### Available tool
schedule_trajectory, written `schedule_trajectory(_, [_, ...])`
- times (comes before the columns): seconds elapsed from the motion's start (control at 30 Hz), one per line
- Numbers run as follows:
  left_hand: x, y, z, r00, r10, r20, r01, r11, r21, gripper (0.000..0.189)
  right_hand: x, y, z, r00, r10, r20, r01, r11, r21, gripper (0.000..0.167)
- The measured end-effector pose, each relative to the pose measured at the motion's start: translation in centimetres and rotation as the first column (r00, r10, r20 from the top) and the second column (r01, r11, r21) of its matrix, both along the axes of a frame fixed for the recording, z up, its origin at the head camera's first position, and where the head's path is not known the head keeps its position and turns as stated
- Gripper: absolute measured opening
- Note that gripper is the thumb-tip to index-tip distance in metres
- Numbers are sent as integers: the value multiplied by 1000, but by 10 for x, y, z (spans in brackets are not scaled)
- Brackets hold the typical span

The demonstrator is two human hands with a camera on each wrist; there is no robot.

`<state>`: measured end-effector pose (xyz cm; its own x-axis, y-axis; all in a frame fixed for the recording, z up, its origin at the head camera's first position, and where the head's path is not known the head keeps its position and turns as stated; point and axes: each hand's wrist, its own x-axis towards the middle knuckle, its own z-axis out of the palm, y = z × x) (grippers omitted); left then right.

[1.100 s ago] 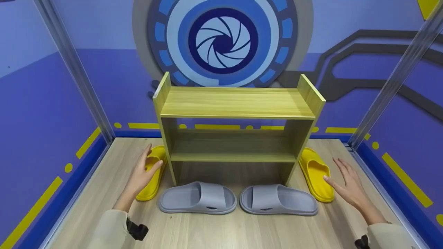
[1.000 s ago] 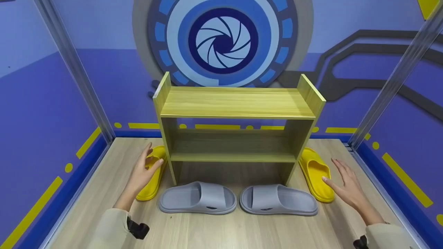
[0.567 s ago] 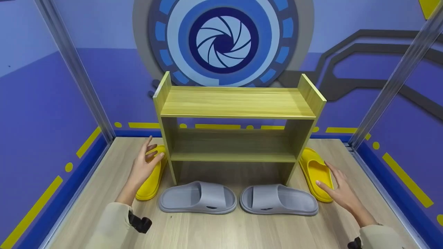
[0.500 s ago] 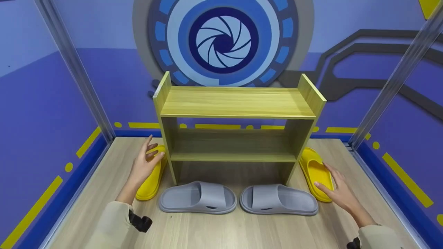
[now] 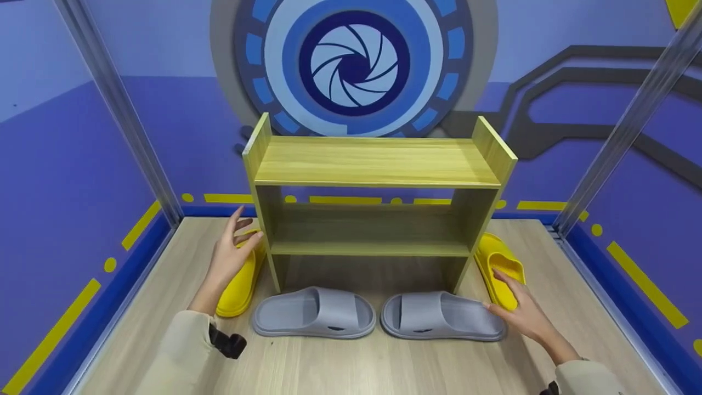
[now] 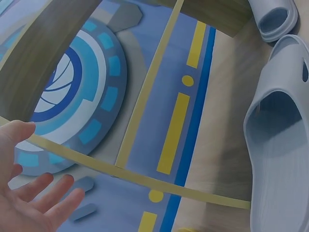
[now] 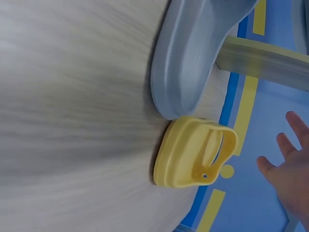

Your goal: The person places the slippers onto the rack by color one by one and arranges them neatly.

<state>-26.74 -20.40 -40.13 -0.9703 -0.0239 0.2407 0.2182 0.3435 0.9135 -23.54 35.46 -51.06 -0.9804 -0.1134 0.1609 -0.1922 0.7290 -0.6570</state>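
Left hand (image 5: 229, 259) spread, empty beside rack (image 5: 378, 159); right hand (image 5: 525, 316) spread near right yellow slipper (image 5: 494, 248). I judged reach step; next move called for settling contact, then curling fingers.

Head view evenly lit and readable; both wrist views hazier, flatter.
Light looks overhead: top shelf (image 5: 378, 162) brightest, middle shelf (image 5: 373, 236) dim, space beneath darker. Pale sheen on the tabletop (image 5: 351, 367) at front centre; faint soft shadow near the right hand (image 5: 521, 315). Wide lens: metal posts (image 5: 120, 109) splay outward toward the top; fine detail slightly soft. Left wrist: washed-out, low contrast, broad soft-edged shadow band on the tabletop beside the gray slipper (image 6: 277, 169). Right wrist: wood grain smeared to streaks, wide dim patch, yellow slipper (image 7: 181, 154) paler than in the head view.
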Motion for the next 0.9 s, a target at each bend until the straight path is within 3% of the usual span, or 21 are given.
schedule_trajectory(0.23, [-4, 5, 5, 999, 9, -51, -9, 1000, -7, 69, 1, -9, -14, 997, 78, -28, -79, 996, -42, 76])
schedule_trajectory(0.43, [-9, 11, 6, 995, 61, -77, -61, 998, 15, 63, 1, -14, -26, 990, 135, -46, -136, 990, -29, 80])
schedule_trajectory(0.6, [-13, 17, 10, 987, 116, -107, -111, 992, 51, 56, -2, -16, -34, 984, 167, -58, -168, 986, 3, 82])
schedule_trajectory(0.9, [-19, 23, 18, 981, 169, -91, -164, 985, 60, 60, -6, -20, -41, 975, 208, -74, -200, 974, 105, 85])
